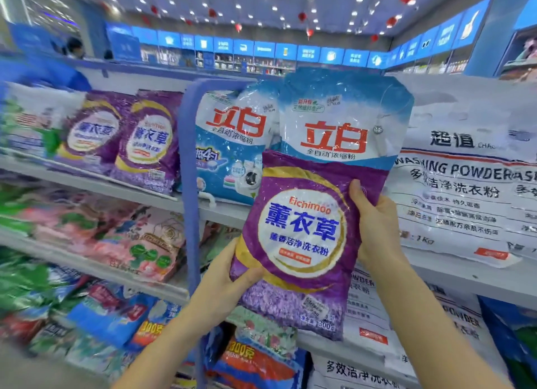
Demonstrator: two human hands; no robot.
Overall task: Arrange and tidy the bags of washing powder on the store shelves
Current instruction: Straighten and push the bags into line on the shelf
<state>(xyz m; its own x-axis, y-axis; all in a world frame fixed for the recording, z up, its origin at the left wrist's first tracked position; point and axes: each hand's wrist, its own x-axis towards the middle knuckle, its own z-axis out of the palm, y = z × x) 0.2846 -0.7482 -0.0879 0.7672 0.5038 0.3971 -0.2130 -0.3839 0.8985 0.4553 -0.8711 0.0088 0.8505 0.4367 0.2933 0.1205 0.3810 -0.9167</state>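
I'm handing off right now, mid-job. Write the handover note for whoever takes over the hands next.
Left hand: holds the purple lavender bag at its lower left edge.
Right hand: holds its right edge.
Where: the bag is in the air, in front of the blue-and-white bags on the top shelf. The matching purple bags stand left of the blue upright.
Done: the bag is in hand.
Left: probably set it with the matching purple bags, then straighten the rows.
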